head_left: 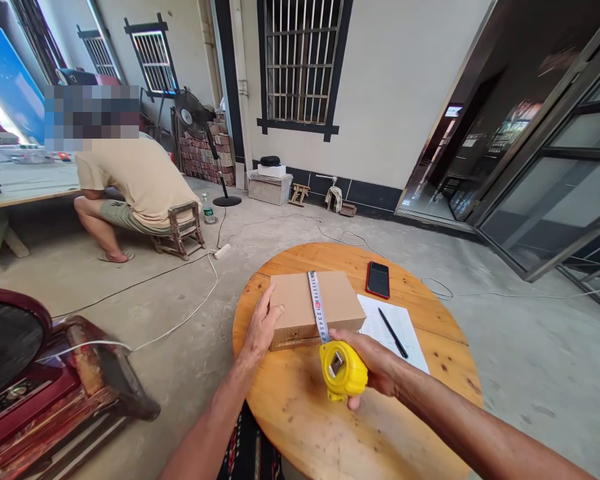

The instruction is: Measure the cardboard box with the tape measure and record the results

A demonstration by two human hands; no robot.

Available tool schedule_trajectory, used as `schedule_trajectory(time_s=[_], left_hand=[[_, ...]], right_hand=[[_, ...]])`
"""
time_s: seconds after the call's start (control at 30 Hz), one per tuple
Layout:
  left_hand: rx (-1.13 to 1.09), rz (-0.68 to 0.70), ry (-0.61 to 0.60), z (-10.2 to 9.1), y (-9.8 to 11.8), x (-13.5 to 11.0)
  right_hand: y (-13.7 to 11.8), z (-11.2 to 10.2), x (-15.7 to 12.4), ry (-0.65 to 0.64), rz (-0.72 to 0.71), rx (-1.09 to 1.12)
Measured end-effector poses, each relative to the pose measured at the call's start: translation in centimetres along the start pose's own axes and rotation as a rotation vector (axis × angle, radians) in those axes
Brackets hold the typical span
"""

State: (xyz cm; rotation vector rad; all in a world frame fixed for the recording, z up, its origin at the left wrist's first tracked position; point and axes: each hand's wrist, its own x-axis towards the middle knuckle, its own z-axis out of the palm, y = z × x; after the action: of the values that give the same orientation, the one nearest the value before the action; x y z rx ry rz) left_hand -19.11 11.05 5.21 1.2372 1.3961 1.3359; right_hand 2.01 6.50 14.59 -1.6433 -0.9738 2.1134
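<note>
A brown cardboard box (293, 297) lies flat on the round wooden table (300, 413). My left hand (263, 323) rests against the box's left side, thumb on its top edge and fingers along the side. In my right hand (367, 360) is a yellow tape measure (343, 370), held just off the near side of the box. Its white metal blade (317, 303) is pulled out across the box top, with the hooked end at the far edge. Right of the box are a sheet of paper (410, 327) with a black pen (393, 333) on it and a red-edged phone (378, 279).
At the left a person (130, 173) sits on a small wooden chair (183, 230) by a work table (30, 183). A dark red speaker-like unit (10, 360) stands near left. Cables (200, 300) cross the floor. A standing fan (205, 133) and an open door (555, 180) are farther back.
</note>
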Motion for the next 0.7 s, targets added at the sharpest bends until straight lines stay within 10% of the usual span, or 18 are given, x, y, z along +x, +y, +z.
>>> schedule_trajectory(time_s=[0.3, 0.47, 0.7], left_hand=[[0.094, 0.099, 0.105, -0.9, 1.4, -1.1], [0.072, 0.251, 0.103, -2.1, 4.7, -4.3], [-0.023, 0.025, 0.064, -1.4, 5.6, -8.5]], right_hand=[[4.4, -1.0, -2.5, -0.129, -0.457, -0.311], [6.3, -2.3, -4.1, -0.119, -0.459, -0.61], [6.8, -1.7, -6.2, 0.011, -0.419, -0.849]])
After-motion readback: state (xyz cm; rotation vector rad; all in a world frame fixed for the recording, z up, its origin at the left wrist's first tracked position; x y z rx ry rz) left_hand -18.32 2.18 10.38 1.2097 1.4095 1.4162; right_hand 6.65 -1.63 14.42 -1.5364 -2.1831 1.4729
